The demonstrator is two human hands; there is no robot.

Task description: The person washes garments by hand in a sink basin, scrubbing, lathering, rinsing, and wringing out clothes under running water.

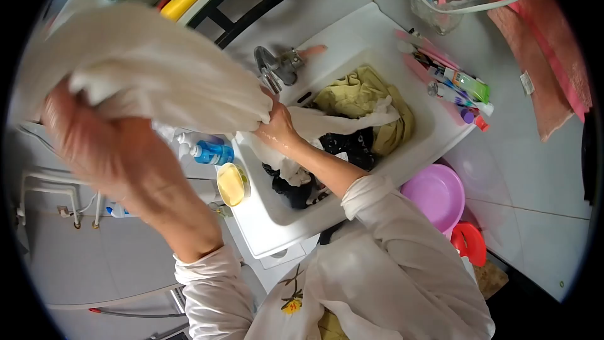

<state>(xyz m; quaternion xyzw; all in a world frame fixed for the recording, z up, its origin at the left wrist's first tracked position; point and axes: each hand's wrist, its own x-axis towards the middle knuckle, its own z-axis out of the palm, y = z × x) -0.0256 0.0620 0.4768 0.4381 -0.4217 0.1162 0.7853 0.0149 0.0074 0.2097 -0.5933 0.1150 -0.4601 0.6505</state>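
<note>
A wet-looking white cloth (170,82) stretches between my two hands, raised over the left side of the sink. My left hand (100,132), blurred by motion, is closed round its near end at the left. Nearer the tap, my right hand (277,127) grips the cloth's other side in a closed fist. Below that hand, white fabric trails down into the white sink (267,230). Inside the basin lie a yellow-green garment (358,94) and black clothing with white marks (352,146). The chrome tap (277,66) stands just beyond my right hand.
Left of the basin are a blue bottle (212,152) and a tub with a pale yellow block (231,184). Toothbrushes and tubes (462,88) line the right rim. Lower right sit a pink basin (434,198) and a red container (469,242). A pink towel (535,56) hangs at right.
</note>
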